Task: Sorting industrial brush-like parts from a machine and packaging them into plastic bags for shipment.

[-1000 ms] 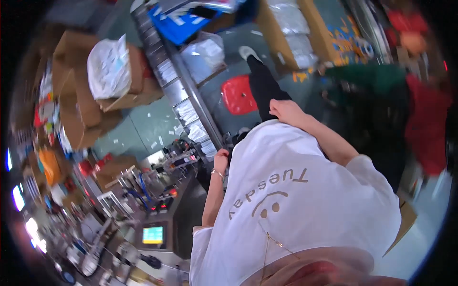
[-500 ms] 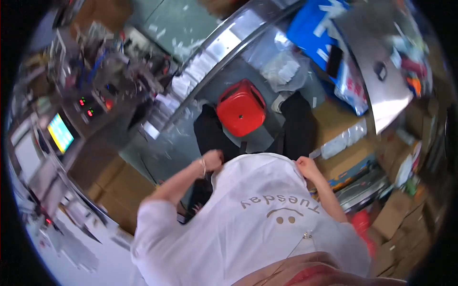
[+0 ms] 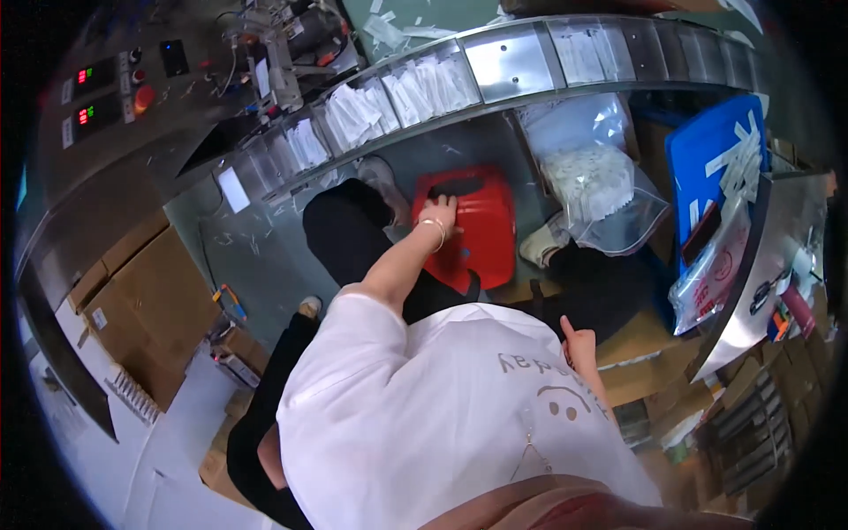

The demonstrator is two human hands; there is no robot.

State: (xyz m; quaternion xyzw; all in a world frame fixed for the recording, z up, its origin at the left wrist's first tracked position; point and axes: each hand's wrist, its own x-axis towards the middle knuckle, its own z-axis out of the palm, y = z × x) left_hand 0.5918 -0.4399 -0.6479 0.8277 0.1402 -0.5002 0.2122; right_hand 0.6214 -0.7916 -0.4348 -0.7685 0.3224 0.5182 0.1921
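A red plastic stool (image 3: 486, 231) stands on the floor between my dark-trousered legs. My left hand (image 3: 439, 215) reaches down to it, a bracelet at the wrist, its fingers curled over the stool's edge beside the dark slot. Beside my right thigh is my right hand (image 3: 579, 340), thumb sticking out apart from the fingers, with nothing seen in it; the other fingers show only in part. Ahead of the stool, to the right, lies a clear plastic bag (image 3: 594, 181) full of small white pieces.
A curved metal trough (image 3: 512, 66) with white packets in its compartments crosses ahead. At left are a control panel (image 3: 97, 97) and cardboard boxes (image 3: 155, 309). Another person's dark-clothed leg (image 3: 265, 424) is close on my left. A blue bin (image 3: 707, 159) and metal table (image 3: 751, 283) stand right.
My left hand has left the shirt hem and moved forward onto the red stool. My right hand has let go of the hem, its thumb now out. The view has swung rightward.
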